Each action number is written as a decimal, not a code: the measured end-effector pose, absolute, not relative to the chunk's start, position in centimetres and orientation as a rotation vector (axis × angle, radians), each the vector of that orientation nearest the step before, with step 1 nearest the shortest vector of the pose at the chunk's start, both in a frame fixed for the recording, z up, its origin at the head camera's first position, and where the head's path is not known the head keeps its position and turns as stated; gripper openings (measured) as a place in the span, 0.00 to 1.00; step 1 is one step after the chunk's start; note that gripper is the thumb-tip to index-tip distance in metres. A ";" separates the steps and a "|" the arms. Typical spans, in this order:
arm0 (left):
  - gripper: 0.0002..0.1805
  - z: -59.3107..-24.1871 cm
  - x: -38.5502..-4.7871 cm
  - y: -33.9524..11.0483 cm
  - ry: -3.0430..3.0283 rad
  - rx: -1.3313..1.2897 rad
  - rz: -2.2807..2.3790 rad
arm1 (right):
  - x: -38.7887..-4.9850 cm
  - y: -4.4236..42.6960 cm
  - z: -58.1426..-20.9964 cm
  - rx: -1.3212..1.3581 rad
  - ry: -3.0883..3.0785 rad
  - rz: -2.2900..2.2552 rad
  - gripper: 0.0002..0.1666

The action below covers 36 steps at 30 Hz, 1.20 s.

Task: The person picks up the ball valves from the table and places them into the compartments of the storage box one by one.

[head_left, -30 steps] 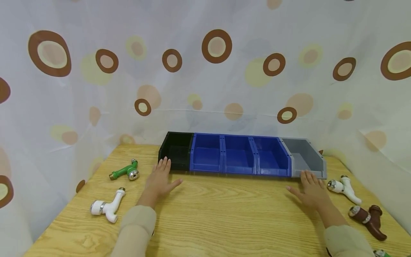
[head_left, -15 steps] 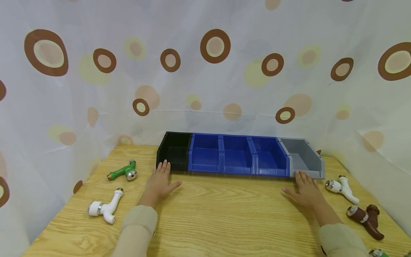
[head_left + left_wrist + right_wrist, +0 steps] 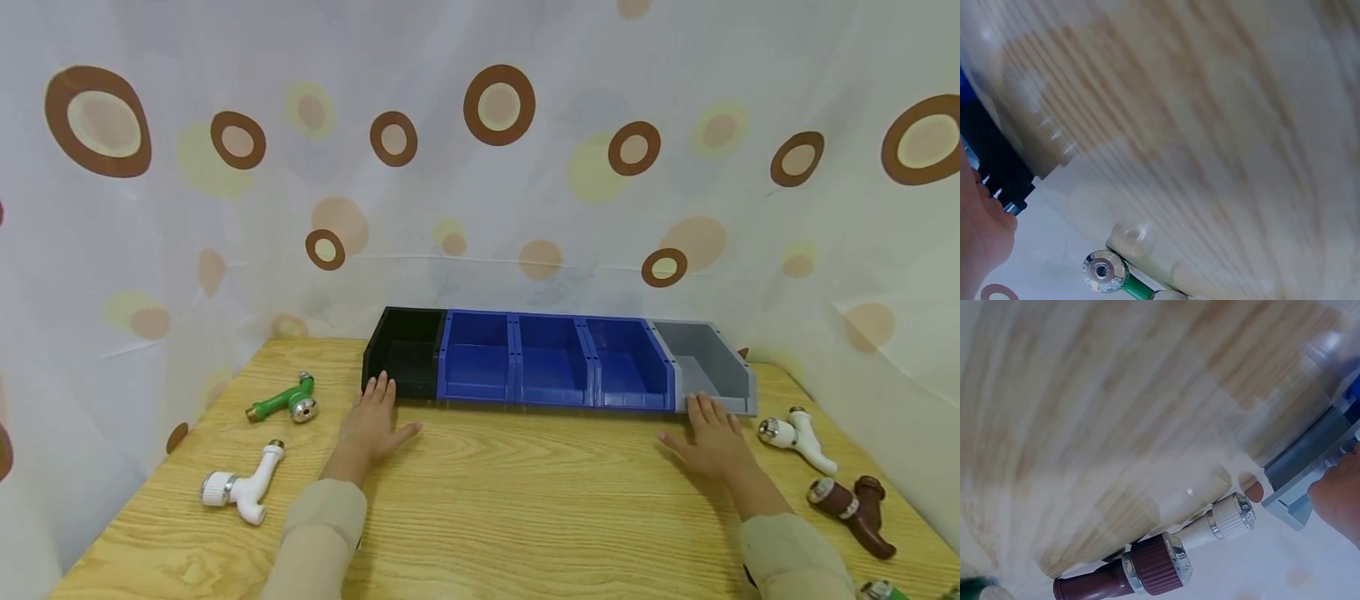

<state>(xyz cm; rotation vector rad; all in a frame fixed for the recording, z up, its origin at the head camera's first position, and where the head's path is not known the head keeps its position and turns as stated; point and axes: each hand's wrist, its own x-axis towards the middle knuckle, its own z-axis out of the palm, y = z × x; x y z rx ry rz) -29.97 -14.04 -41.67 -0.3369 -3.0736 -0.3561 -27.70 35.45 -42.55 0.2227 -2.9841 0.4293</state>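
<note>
My left hand point(image 3: 371, 427) lies palm down with its fingers straight, the fingertips at the front edge of the black bin point(image 3: 406, 385). At the other end of the row, my right hand point(image 3: 712, 443) is spread flat, its fingertips touching the front lip of the grey bin point(image 3: 718, 403). Three blue bins point(image 3: 477, 381) stand side by side between them. Neither hand holds anything. The left wrist view shows part of the left hand point(image 3: 985, 234) by the black bin point(image 3: 994, 150); the right wrist view shows the right hand point(image 3: 1341, 497) against the grey bin point(image 3: 1310, 453).
On the wooden table point(image 3: 525, 508), a green tap point(image 3: 281, 402) and a white tap point(image 3: 243, 485) lie at the left. Another white tap point(image 3: 798, 439), a brown tap point(image 3: 853, 512) and a partly visible green one point(image 3: 883, 590) lie at the right. A patterned curtain point(image 3: 450, 200) hangs behind.
The head view has shifted slightly, so most things appear a little further left. My right hand has moved slightly left along the grey bin's front; my left hand stays at the black bin.
</note>
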 end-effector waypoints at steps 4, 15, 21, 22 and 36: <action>0.49 -41.7 -30.0 -14.0 -3.072 -0.343 -0.358 | -27.7 35.2 -42.0 0.233 -3.016 0.416 0.58; 0.48 -41.7 -30.3 -13.8 -3.075 -0.353 -0.409 | -28.0 35.6 -41.6 0.205 -3.056 0.417 0.54; 0.47 -41.7 -30.2 -13.7 -3.064 -0.357 -0.468 | -27.9 35.8 -41.5 0.192 -3.068 0.450 0.55; 0.47 -41.7 -30.2 -13.6 -3.062 -0.353 -0.479 | -27.9 35.7 -41.5 0.193 -3.066 0.453 0.55; 0.46 -41.9 -30.3 -13.7 -3.048 -0.360 -0.481 | -27.7 35.3 -41.3 0.210 -3.052 0.422 0.53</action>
